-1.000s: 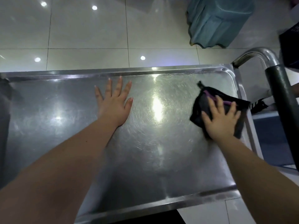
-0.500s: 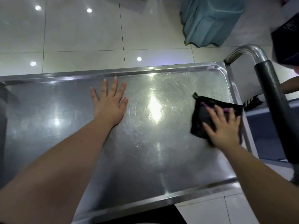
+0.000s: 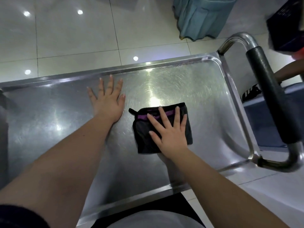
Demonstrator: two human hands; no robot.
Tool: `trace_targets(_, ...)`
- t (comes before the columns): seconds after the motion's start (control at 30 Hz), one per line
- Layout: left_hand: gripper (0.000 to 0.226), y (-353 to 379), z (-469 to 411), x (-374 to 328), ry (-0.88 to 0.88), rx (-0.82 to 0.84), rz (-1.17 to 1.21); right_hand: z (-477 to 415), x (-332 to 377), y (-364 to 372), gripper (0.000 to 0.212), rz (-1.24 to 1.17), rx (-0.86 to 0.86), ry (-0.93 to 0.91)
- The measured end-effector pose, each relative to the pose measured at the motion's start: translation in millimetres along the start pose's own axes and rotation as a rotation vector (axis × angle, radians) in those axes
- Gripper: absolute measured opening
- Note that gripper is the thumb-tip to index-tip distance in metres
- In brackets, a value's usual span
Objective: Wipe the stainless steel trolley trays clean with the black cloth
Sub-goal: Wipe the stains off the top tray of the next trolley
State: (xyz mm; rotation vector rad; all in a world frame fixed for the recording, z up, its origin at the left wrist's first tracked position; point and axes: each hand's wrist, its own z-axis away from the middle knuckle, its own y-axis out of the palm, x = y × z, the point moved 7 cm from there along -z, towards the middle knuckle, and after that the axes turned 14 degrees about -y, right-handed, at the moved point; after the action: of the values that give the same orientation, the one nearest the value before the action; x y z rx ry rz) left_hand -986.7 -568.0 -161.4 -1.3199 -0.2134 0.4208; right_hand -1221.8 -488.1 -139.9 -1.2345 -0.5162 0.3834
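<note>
The right hand (image 3: 169,134) lay flat on the black cloth (image 3: 144,139), fingers straight and spread, pressing it down rather than gripping it. The cloth, folded, with a purple stripe, rested on the middle of the top tray (image 3: 205,99). The left hand (image 3: 107,101) was also flat and unclenched on the bare steel, holding nothing, just beside the cloth.

Change noted: a second before, the cloth sat against the tray's right edge near the trolley handle (image 3: 269,99). It had since been swept inward to the centre, while the left hand stayed put. In my judgement a wiping stroke was under way, with the left portion of the tray not yet covered.

The steel showed swirl marks and glare from overhead lights. Beyond it lay glossy pale floor tiles (image 3: 74,38) and a teal covered object (image 3: 202,18).
</note>
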Motion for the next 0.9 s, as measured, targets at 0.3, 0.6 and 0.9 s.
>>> trace_targets(0.3, 0.058, 0.5, -1.2, 0.7, -0.002, -0.018, 0.018, -48.0, 15.4, -3.6, 0.069, 0.006, 0.025, -0.007)
trace_targets(0.6, 0.059, -1.1, -4.1, 3.0, -0.003, -0.002, 0.024, -34.2, -66.2, -7.5, 0.068, 0.013, 0.011, 0.073)
trace_targets(0.9, 0.055, -15.7, 22.9, -22.6, 0.018, -0.02, 0.022, 4.1, -161.7, -25.3, 0.073, -0.047, 0.036, 0.313)
